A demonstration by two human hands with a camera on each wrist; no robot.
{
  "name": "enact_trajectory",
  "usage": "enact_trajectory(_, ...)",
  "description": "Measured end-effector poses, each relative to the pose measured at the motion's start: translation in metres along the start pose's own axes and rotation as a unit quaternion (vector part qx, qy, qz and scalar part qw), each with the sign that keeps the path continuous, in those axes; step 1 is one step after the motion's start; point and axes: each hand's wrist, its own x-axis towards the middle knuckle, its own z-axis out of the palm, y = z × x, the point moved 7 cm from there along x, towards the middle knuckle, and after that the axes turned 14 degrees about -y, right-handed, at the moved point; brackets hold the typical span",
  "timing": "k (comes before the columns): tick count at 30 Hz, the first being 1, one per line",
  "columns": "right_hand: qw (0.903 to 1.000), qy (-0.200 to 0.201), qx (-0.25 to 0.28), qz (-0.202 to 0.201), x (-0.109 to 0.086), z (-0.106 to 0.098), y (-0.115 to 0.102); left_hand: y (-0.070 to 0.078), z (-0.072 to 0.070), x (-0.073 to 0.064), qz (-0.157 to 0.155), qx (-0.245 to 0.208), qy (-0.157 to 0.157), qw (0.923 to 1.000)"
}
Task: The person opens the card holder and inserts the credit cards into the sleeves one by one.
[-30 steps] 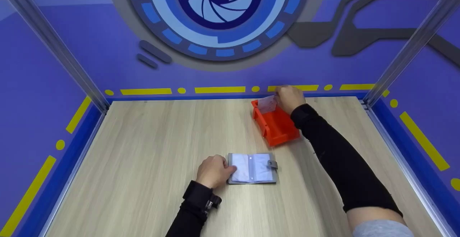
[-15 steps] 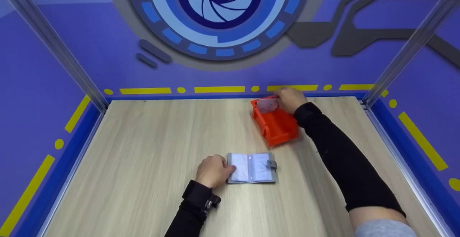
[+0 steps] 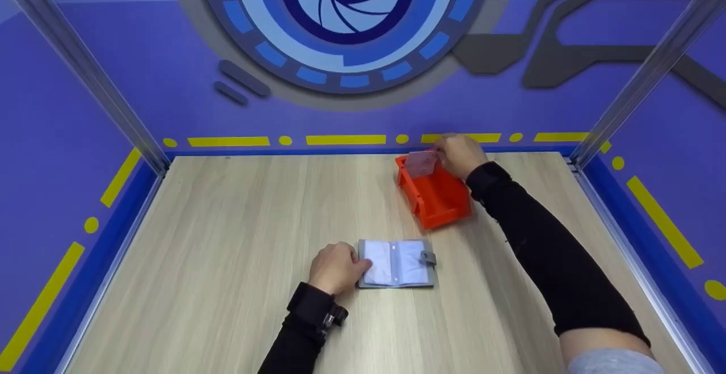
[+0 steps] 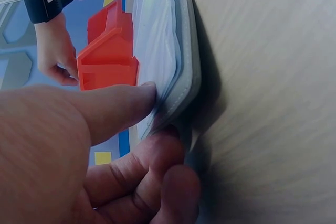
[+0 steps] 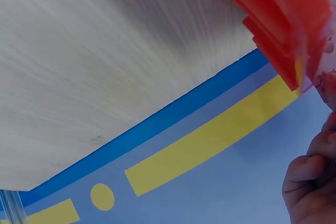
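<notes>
An open grey card holder (image 3: pixel 396 264) with clear plastic sleeves and a snap strap lies on the table. My left hand (image 3: pixel 337 269) pinches its left edge, thumb (image 4: pixel 137 100) on the sleeves and fingers curled beneath the cover. Behind it stands a red plastic bin (image 3: pixel 439 195), set at an angle. At the bin's far end my right hand (image 3: pixel 460 155) pinches a small, thin, see-through card (image 3: pixel 421 164) by its right side. The card stands upright in front of the bin's back wall and looks pinkish against the red. In the right wrist view only part of this hand shows.
The wooden tabletop (image 3: pixel 244 232) is bounded by a blue back wall (image 3: pixel 340 118) with yellow marks and by blue side panels. Metal posts (image 3: pixel 641 62) stand at the back corners. The bin is close to the back wall.
The card in my right hand dips slightly into the bin, then rises a little again. The left hand stays on the card holder, which has not moved.
</notes>
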Motion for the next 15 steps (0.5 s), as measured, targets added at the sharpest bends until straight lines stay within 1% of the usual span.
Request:
enact_trajectory(3, 0.9998, 0.001, 0.021, 0.003, -0.007, -0.003, 0.002, 0.001, 0.000, 0.000, 0.002, 0.002, 0.001, 1.0000)
enact_trajectory(7, 0.9981, 0.014, 0.059, 0.006, -0.019, -0.007, 0.008, 0.001, 0.001, -0.001, -0.001, -0.002, -0.001, 1.0000)
enact_trajectory(12, 0.9919, 0.027, 0.122, 0.022, -0.038, -0.010, 0.016, -0.002, 0.001, -0.001, -0.008, -0.008, -0.009, 0.9999)
enact_trajectory(15, 0.9879, 0.029, 0.151, 0.018, -0.050, -0.011, 0.016, -0.002, -0.001, -0.001, -0.005, -0.006, -0.008, 0.9999)
